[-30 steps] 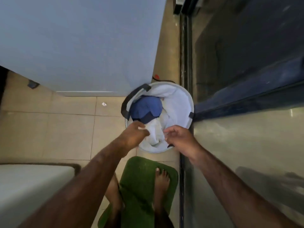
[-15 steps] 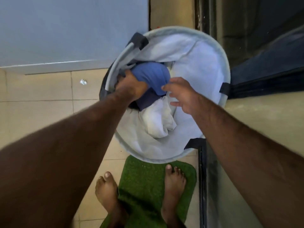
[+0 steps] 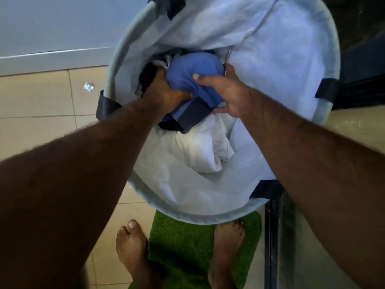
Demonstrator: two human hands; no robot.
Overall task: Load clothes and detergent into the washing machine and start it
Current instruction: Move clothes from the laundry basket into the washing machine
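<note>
Two hands engaged; early stage, by our reckoning. We hold the blue garment inside the laundry basket: left hand fingers curled into its near side, right hand fingers wrapped over its top. White cloth lies beneath it. Outstanding: loading clothes, detergent, starting the machine.

Pretty clearly somebody's home, a laundry corner by the look of it. There's a soft fabric laundry hamper on beige floor tiles with a blue garment and a white cloth bundled inside, a little green fake-grass mat under bare feet, and a dark sliding-door track along the right side. Pale grey panel at the upper left, can't tell if it's wall or appliance.
</note>
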